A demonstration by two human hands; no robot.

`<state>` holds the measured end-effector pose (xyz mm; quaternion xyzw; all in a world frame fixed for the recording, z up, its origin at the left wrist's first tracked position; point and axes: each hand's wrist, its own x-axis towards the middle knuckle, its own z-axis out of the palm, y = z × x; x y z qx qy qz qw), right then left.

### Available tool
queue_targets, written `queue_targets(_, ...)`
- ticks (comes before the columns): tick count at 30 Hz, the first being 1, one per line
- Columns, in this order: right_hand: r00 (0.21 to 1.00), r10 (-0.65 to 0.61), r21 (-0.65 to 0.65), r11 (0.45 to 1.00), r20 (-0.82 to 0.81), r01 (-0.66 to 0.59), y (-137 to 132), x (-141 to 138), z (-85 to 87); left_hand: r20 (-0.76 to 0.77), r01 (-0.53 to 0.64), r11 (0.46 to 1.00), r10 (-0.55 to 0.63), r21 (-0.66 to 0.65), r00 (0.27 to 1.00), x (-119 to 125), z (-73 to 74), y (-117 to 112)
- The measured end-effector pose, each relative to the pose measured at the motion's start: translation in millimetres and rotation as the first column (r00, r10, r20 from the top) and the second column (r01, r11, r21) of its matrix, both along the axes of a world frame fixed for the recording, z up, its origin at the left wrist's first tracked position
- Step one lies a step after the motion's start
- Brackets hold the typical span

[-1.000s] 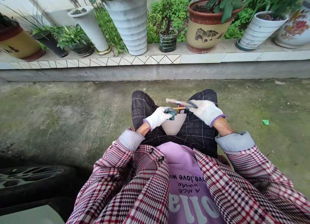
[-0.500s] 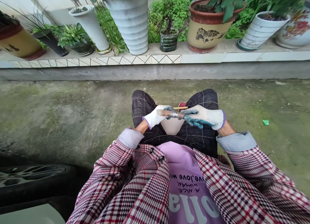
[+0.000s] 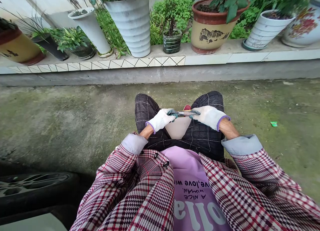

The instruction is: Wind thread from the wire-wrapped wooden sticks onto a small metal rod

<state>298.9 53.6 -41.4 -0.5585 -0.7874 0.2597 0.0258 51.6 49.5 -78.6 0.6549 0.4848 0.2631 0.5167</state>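
Observation:
A short brown stick (image 3: 185,113) with silvery wire or tape wound around part of it lies crosswise between my hands, above my lap. My left hand (image 3: 163,119), in a white glove with grey-blue fingers and a purple cuff, is closed around its left end. At the other end my right hand (image 3: 208,115), gloved alike, grips it between thumb and fingers. A thin yellowish strip shows just behind the stick, mostly hidden. Below the hands, a pale smooth surface (image 3: 178,128) shows between my thighs; I cannot tell what it belongs to.
Ahead runs a low tiled ledge (image 3: 207,60) carrying several potted plants, among them a tall white ribbed pot (image 3: 128,27) and a tan pot with a red rim (image 3: 215,31). A wheel (image 3: 32,187) is at lower left. A green scrap (image 3: 274,124) lies on the concrete at right.
My right hand has turned from lying over the stick with fingers extended to pinching its right end. The stick's left end, visible before over my left hand, is now inside that hand.

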Motion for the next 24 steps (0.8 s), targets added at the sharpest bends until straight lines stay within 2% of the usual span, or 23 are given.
queue_targets(2,0.995,-0.029,0.093,0.995,0.100,0.019,2.3,1.8,1.1,0.059,-0.029,0.998,0.032,-0.051,0.998,1.6,0.5,-0.1)
queue_targets(4,0.996,-0.083,0.108,0.991,0.014,0.081,2.3,2.2,2.7,0.126,-0.028,0.994,0.041,-0.102,0.991,2.3,2.7,-0.4)
queue_targets(6,0.966,-0.152,-0.007,0.988,-0.210,0.154,-0.5,0.4,4.9,0.196,-0.010,0.991,0.036,-0.132,0.980,2.4,5.9,-1.0)
queue_targets(8,0.875,-0.267,-0.206,0.958,-0.403,0.198,-4.7,-2.9,7.0,0.241,0.014,0.989,0.023,-0.148,0.970,2.5,9.4,-2.2)
queue_targets(10,0.805,-0.349,-0.347,0.918,-0.479,0.191,-8.2,-6.7,8.1,0.254,0.045,0.987,-0.004,-0.154,0.967,3.0,12.3,-4.7)
queue_targets(11,0.799,-0.355,-0.367,0.912,-0.485,0.183,-9.0,-8.5,8.1,0.250,0.068,0.986,-0.028,-0.152,0.968,3.5,13.6,-6.5)
queue_targets(13,0.840,-0.298,-0.289,0.941,-0.454,0.177,-8.5,-11.4,6.7,0.230,0.107,0.983,-0.071,-0.148,0.971,5.0,15.9,-11.2)
queue_targets(15,0.908,-0.205,-0.121,0.978,-0.365,0.172,-6.1,-13.5,4.4,0.205,0.137,0.980,-0.107,-0.143,0.973,6.7,18.3,-16.2)
queue_targets(17,0.950,-0.137,0.010,0.989,-0.280,0.146,-4.1,-15.0,2.5,0.193,0.157,0.978,-0.129,-0.137,0.973,7.5,20.1,-19.7)
queue_targets(18,0.954,-0.131,0.030,0.989,-0.269,0.144,-3.7,-15.5,2.0,0.195,0.166,0.977,-0.138,-0.132,0.971,7.4,20.5,-20.4)
queue_targets(20,0.924,-0.184,-0.047,0.983,-0.335,0.179,-4.8,-16.1,2.6,0.209,0.169,0.978,-0.140,-0.125,0.968,6.3,19.6,-19.1)
queue_targets(22,0.850,-0.291,-0.227,0.951,-0.439,0.209,-7.6,-16.6,5.5,0.223,0.146,0.981,-0.114,-0.132,0.968,4.8,16.3,-15.0)
queue_targets(24,0.778,-0.378,-0.404,0.898,-0.502,0.176,-10.9,-17.0,11.0,0.218,0.096,0.985,-0.063,-0.143,0.974,3.6,12.1,-9.8)
